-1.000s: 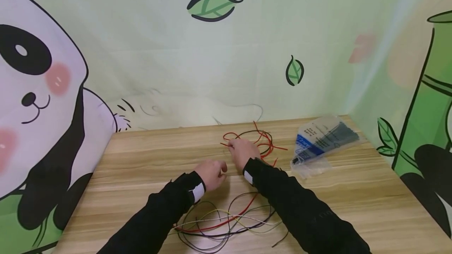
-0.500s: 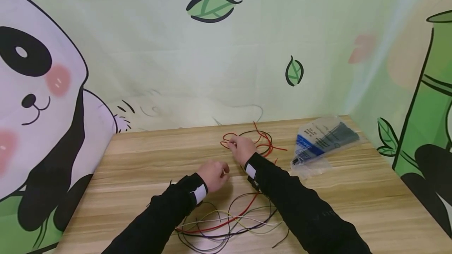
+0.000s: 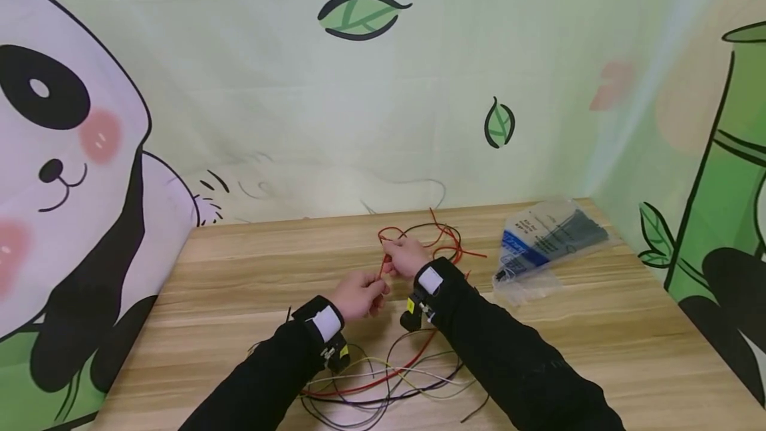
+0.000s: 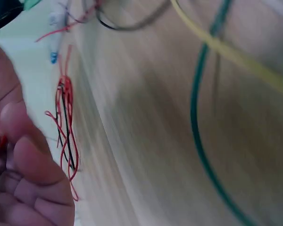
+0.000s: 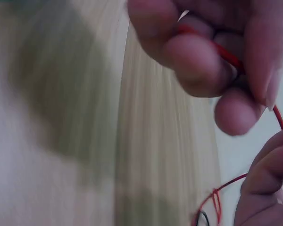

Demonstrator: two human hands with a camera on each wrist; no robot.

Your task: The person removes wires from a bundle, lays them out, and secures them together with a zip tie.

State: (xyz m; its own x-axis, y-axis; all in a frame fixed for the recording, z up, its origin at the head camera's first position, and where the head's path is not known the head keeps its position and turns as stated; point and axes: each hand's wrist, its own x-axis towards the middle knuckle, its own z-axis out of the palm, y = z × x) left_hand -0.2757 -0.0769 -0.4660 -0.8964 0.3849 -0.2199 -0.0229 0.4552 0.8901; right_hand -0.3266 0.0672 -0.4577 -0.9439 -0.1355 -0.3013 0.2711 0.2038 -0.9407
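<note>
In the head view a thin red wire [image 3: 383,265] stretches between the two hands near the middle of the table. My left hand [image 3: 356,296] pinches it between thumb and fingers. The right hand [image 3: 407,257], just beyond, also pinches the wire. The right wrist view shows the red wire [image 5: 278,117] running out of the left fingers toward the right hand [image 5: 266,188] at the lower right edge. Behind the right hand lies a loose tangle of red and black wires [image 3: 459,245], seen in the left wrist view as a looped bundle [image 4: 68,99].
A looser heap of red, black, yellow, white and green wires [image 3: 413,361] lies below the forearms. At the back right rests a clear plastic bag [image 3: 526,245] with a blue label and dark contents. A printed cloth wall [image 3: 287,98] rises behind the wooden table [image 3: 239,271].
The right hand has turned and drawn a red wire toward me from the tangle. My left hand, earlier apart with nothing visible in it, now pinches that wire.
</note>
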